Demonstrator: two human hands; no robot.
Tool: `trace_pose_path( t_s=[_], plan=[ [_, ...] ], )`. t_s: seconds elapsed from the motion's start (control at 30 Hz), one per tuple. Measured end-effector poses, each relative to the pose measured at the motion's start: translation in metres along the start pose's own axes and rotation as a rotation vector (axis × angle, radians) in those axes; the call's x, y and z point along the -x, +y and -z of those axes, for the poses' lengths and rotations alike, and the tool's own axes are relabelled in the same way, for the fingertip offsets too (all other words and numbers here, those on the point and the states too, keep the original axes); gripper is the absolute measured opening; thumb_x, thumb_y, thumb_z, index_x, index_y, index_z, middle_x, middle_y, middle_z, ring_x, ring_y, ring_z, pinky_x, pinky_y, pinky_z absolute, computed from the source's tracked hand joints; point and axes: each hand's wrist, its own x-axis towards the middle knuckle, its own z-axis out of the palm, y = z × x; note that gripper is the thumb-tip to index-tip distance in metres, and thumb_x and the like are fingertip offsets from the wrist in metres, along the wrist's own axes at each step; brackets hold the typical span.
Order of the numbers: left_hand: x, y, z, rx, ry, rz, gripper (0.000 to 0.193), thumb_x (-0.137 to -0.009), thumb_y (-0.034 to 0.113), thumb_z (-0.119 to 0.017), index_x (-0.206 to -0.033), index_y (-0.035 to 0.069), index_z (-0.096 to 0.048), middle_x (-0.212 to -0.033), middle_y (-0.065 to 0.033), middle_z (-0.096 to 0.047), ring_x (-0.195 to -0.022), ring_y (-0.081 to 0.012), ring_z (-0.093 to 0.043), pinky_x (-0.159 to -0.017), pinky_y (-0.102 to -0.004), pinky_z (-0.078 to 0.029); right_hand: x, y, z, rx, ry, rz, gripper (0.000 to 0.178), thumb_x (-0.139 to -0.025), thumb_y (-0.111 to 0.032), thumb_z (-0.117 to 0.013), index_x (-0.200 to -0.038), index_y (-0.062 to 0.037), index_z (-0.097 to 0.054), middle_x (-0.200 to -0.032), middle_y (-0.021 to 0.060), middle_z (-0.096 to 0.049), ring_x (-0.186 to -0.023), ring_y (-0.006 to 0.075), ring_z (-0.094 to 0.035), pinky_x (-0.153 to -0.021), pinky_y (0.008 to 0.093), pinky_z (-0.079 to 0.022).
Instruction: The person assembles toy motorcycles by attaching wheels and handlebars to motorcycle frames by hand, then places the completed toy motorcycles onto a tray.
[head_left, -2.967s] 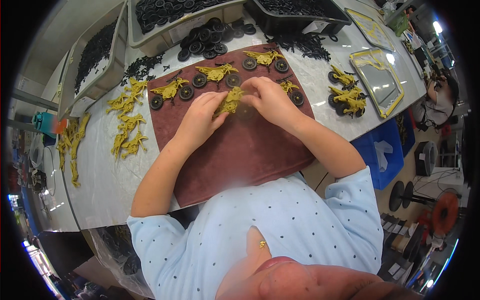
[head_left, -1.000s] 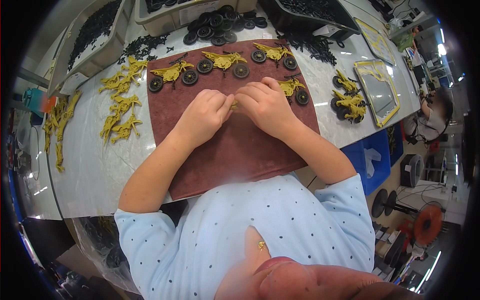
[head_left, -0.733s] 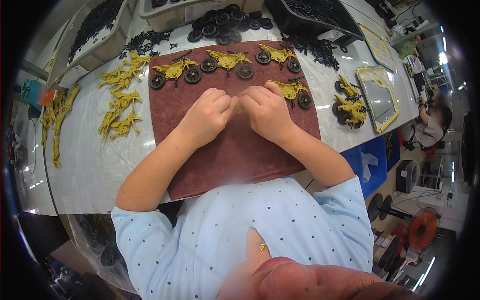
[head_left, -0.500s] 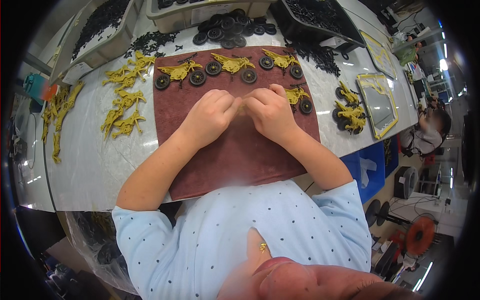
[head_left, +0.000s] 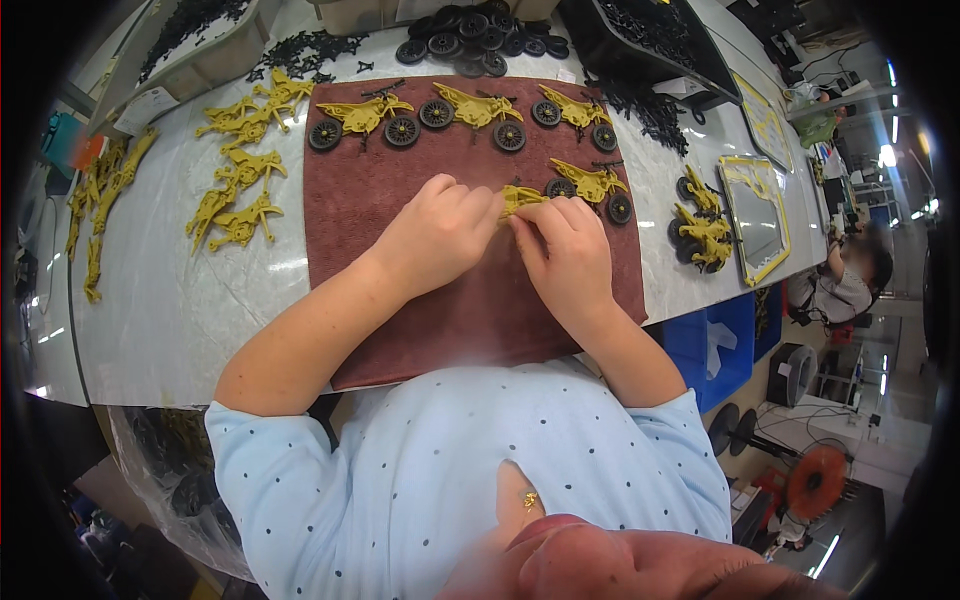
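Both my hands are closed on a yellow toy motorcycle body (head_left: pixel 520 198), held between them over a dark red cloth (head_left: pixel 360 240). My left hand (head_left: pixel 448 232) pinches its left end; my right hand (head_left: pixel 570 250) grips its right side. The fingers hide much of the piece, so whether a small part is also held cannot be seen. Just beyond my right hand lies a yellow toy motorcycle (head_left: pixel 592 184) with black wheels and handlebar. Farther up the cloth, a row holds three more, at left (head_left: pixel 362 117), middle (head_left: pixel 470 106) and right (head_left: pixel 578 112).
Loose yellow bodies (head_left: pixel 243 222) lie left of the cloth. Black wheels (head_left: pixel 470 40) are heaped behind it, near a black bin (head_left: pixel 655 50) of small parts. More assembled motorcycles (head_left: pixel 705 232) and a yellow-edged frame (head_left: pixel 755 218) lie right. A blue crate (head_left: pixel 708 345) stands below the table edge.
The yellow body now shows between my hands, where fingers mostly covered it before. My right hand has shifted right and lower, uncovering the nearest motorcycle. The whole view has shifted slightly.
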Motion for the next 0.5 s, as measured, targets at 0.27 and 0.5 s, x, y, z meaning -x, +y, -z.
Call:
trace_pose_path(
  t_s=[0.27, 0.5],
  plan=[
    [0.001, -0.004, -0.003, 0.033, 0.000, -0.057, 0.030, -0.074, 0.005, -0.067, -0.101, -0.008, -0.062, -0.075, -0.0067, -0.050, -0.072, -0.0213, -0.054, -0.075, -0.0345, -0.046, 0.014, 0.004, -0.004, 0.048, 0.103, 0.044, 0.012, -0.075, -0.014, -0.072, -0.078, -0.0111, -0.060, -0.073, 0.0008, -0.057, -0.073, 0.0209, -0.052, -0.066, 0.0346, -0.035],
    [0.002, -0.003, -0.002, 0.064, -0.020, 0.005, 0.030, -0.075, 0.007, -0.068, -0.103, -0.005, -0.062, -0.080, -0.0071, -0.053, -0.074, -0.0218, -0.056, -0.075, -0.0353, -0.047, 0.005, -0.004, 0.002, 0.127, 0.037, 0.031, 0.012, -0.075, -0.015, -0.071, -0.079, -0.0110, -0.060, -0.074, 0.0013, -0.057, -0.073, 0.0217, -0.052, -0.067, 0.0357, -0.035]
  ],
)
